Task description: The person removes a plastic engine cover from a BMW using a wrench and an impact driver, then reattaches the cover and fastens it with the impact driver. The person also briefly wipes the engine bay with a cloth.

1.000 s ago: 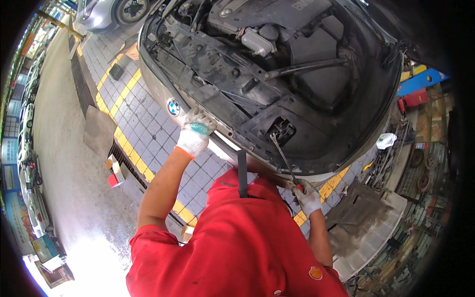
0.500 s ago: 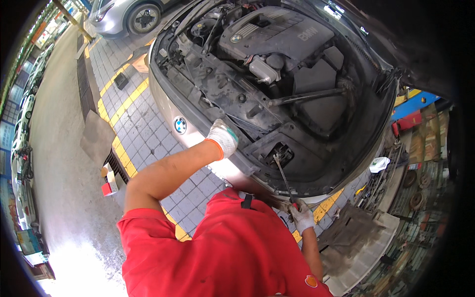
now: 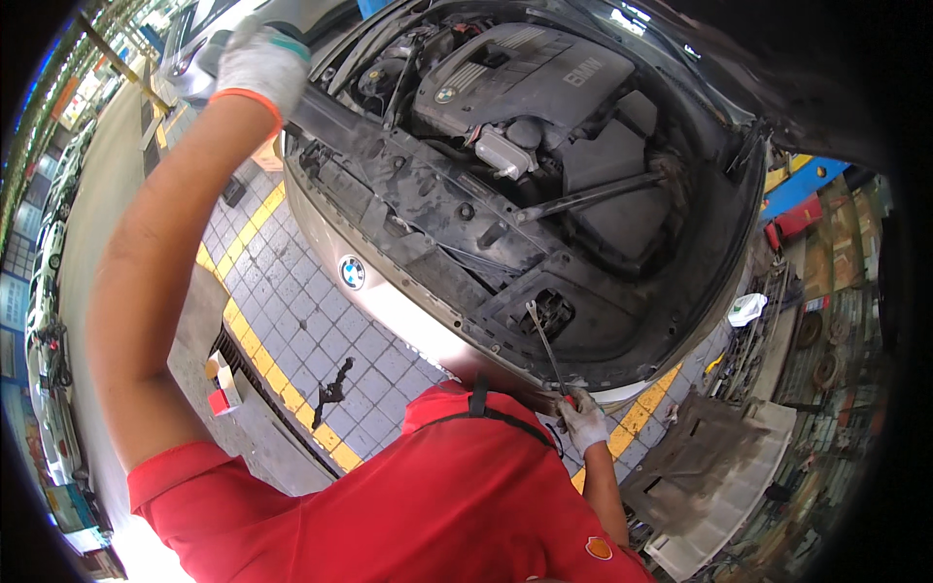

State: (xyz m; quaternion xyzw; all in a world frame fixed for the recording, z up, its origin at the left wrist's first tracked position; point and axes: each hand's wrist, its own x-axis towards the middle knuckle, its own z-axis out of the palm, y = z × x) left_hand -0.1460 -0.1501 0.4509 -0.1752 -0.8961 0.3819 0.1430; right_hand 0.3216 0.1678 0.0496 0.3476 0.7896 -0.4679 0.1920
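My left hand point(image 3: 260, 70), in a white glove with an orange cuff, is raised high over the far left front corner of a car with its hood up. Its fingers are blurred, and I cannot make out whether they hold anything. Low at the front edge, my gloved right hand point(image 3: 585, 424) is closed round the red handle of a long-shafted metal tool point(image 3: 547, 342). The tool's wider tip points up and away, over an opening point(image 3: 550, 316) in the black front panel. Beyond lie the radiator cover panel point(image 3: 389, 194) and the grey engine cover point(image 3: 525, 80).
The pale bumper point(image 3: 428, 340) curves in front of me above grey tiles with yellow lines. A small red-and-white box point(image 3: 224, 387) stands at left. A dirty undertray point(image 3: 719, 476) lies at right, near a white bottle point(image 3: 747, 309). A silver car is parked behind.
My left hand has swung from the front edge of the car up and far to the left. My right hand keeps the tool at nearly the same place. My torso has leaned left.
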